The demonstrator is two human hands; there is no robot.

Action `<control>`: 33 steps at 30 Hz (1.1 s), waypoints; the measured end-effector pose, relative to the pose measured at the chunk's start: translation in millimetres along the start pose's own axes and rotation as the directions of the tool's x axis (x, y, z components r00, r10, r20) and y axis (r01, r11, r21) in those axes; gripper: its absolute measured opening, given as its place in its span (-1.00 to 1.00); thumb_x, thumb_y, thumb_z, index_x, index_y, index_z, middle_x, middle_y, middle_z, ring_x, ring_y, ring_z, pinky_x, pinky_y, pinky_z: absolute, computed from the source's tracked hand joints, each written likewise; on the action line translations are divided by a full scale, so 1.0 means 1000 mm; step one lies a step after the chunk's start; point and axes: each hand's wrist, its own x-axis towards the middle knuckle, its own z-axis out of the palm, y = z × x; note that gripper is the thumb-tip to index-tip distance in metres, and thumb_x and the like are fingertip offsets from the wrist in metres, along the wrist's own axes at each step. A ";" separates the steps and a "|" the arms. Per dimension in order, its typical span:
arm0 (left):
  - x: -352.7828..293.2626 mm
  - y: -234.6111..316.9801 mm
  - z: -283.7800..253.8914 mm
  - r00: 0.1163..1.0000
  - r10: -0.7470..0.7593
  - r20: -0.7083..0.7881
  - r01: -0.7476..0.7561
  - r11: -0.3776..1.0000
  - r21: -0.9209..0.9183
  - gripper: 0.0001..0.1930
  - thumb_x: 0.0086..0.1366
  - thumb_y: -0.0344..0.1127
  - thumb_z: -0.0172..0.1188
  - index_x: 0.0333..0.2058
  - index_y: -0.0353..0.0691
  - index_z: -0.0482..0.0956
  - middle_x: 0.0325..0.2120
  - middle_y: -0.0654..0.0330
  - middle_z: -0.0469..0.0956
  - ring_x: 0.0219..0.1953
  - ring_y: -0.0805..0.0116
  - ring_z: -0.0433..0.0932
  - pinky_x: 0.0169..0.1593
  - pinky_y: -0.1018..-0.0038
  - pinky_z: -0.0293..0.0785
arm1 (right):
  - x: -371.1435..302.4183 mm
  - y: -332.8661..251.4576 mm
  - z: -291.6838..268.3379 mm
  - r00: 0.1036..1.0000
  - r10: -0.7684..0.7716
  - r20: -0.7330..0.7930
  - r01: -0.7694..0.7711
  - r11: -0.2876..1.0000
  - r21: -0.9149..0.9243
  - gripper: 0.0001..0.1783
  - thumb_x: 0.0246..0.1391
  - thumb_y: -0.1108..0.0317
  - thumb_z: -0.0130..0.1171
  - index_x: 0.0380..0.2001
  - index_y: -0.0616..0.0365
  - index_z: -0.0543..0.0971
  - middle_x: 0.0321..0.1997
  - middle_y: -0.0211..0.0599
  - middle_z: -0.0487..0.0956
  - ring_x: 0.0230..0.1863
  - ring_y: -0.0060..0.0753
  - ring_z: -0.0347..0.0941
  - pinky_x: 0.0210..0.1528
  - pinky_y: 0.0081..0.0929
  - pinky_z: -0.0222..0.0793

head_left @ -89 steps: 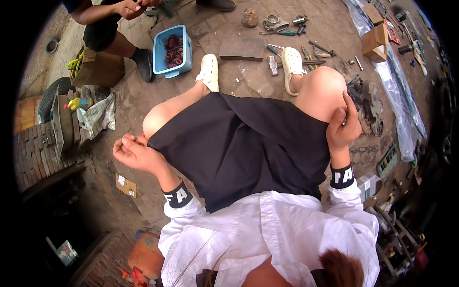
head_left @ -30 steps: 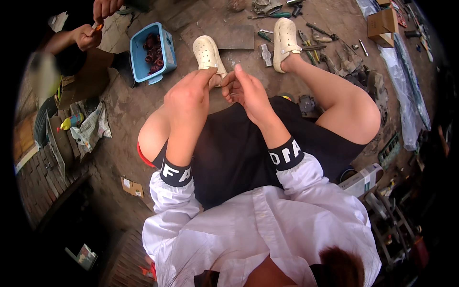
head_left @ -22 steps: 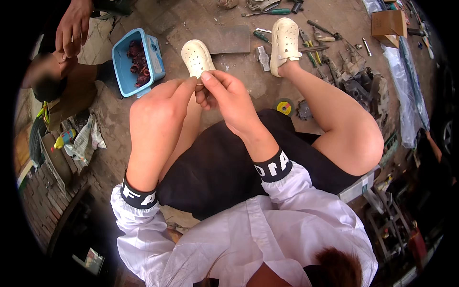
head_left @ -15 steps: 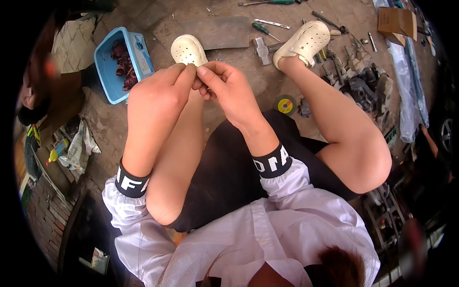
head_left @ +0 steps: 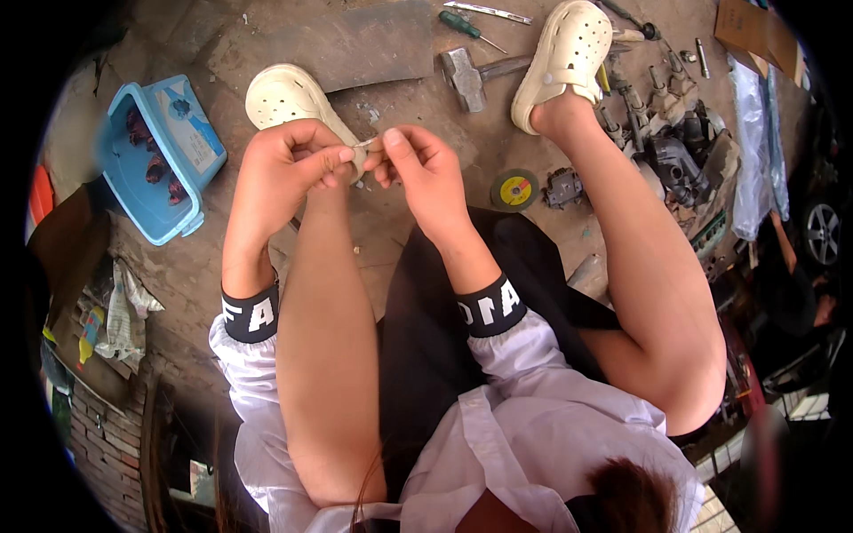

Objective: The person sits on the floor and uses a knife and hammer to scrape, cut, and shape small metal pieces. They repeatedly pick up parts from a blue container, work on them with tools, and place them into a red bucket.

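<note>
My left hand point(head_left: 283, 173) and my right hand point(head_left: 425, 178) meet in front of my left shin, fingertips pinched. A small, thin, pale piece point(head_left: 363, 145) spans the gap between them, held by both; its kind is too small to make out. The left thumb points toward the right hand, and the right thumb presses against the curled index finger. Below the hands is my left foot in a cream clog point(head_left: 283, 94).
A blue plastic basin point(head_left: 195, 125) with several dark reddish lumps stands at left. Ahead lie a flat metal sheet point(head_left: 355, 44), a hammer point(head_left: 466, 80) and a screwdriver point(head_left: 459, 24). A grinding disc point(head_left: 514, 189) lies right of my hands, near piled metal parts point(head_left: 680, 164).
My fingertips have drawn slightly apart, and the pale piece now shows between them. My left hand has turned, bringing its thumb into view. The whole view has shifted.
</note>
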 end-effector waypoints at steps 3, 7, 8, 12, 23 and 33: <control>0.016 -0.021 0.012 0.998 0.017 -0.066 -0.028 0.987 -0.159 -0.92 0.20 -0.43 0.21 -0.42 -0.33 0.56 -0.58 0.31 0.53 -0.54 0.62 0.44 -0.42 0.67 0.38 | 0.018 0.046 -0.050 0.875 -0.184 -0.448 0.091 0.971 -0.221 -0.80 0.17 0.33 0.10 -0.33 0.29 0.49 -0.48 -0.33 0.58 -0.51 -0.66 0.39 -0.41 -0.65 0.34; 0.024 -0.042 0.019 0.994 -0.031 -0.104 0.001 0.959 -0.283 -0.91 0.23 -0.39 0.20 -0.39 -0.29 0.55 -0.55 0.32 0.53 -0.51 0.63 0.45 -0.40 0.67 0.39 | 0.028 0.102 -0.145 0.623 -0.480 -0.617 -0.011 0.784 -0.621 -0.87 0.05 0.51 0.12 -0.29 0.30 0.49 -0.37 -0.27 0.54 -0.37 -0.47 0.45 -0.26 -0.52 0.39; 0.043 -0.034 0.026 1.000 0.008 -0.011 -0.011 0.964 -0.266 -0.91 0.23 -0.38 0.20 -0.39 -0.29 0.55 -0.55 0.32 0.53 -0.51 0.63 0.45 -0.40 0.67 0.39 | 0.024 0.103 -0.163 0.547 -0.526 -0.651 -0.035 0.763 -0.645 -0.86 0.04 0.52 0.12 -0.29 0.29 0.49 -0.36 -0.26 0.54 -0.37 -0.45 0.45 -0.26 -0.50 0.39; 0.026 -0.050 0.022 0.997 -0.031 -0.070 0.009 0.956 -0.295 -0.90 0.24 -0.36 0.19 -0.38 -0.28 0.55 -0.54 0.32 0.54 -0.51 0.63 0.45 -0.39 0.67 0.39 | 0.030 0.107 -0.154 0.665 -0.592 -0.455 -0.020 0.595 -0.804 -0.85 0.03 0.53 0.12 -0.28 0.26 0.49 -0.36 -0.21 0.52 -0.39 -0.33 0.46 -0.28 -0.43 0.39; 0.038 -0.042 0.024 0.998 0.008 -0.066 -0.031 0.934 -0.356 -0.88 0.26 -0.35 0.17 -0.36 -0.30 0.53 -0.56 0.33 0.48 -0.54 0.61 0.42 -0.40 0.65 0.37 | 0.036 0.083 -0.145 0.604 -0.670 -0.432 0.043 0.568 -0.822 -0.87 0.08 0.45 0.15 -0.33 0.26 0.44 -0.40 -0.21 0.49 -0.40 -0.37 0.44 -0.30 -0.44 0.36; -0.008 0.001 0.022 0.971 0.099 -0.219 -0.205 0.813 -0.544 -0.88 0.17 -0.50 0.23 -0.30 -0.38 0.58 -0.53 0.24 0.56 -0.56 0.57 0.48 -0.47 0.65 0.43 | 0.011 -0.020 0.008 0.930 -0.327 0.169 0.282 0.927 0.246 -0.84 0.09 0.52 0.15 -0.24 0.27 0.45 -0.28 -0.23 0.51 -0.31 -0.49 0.41 -0.20 -0.53 0.36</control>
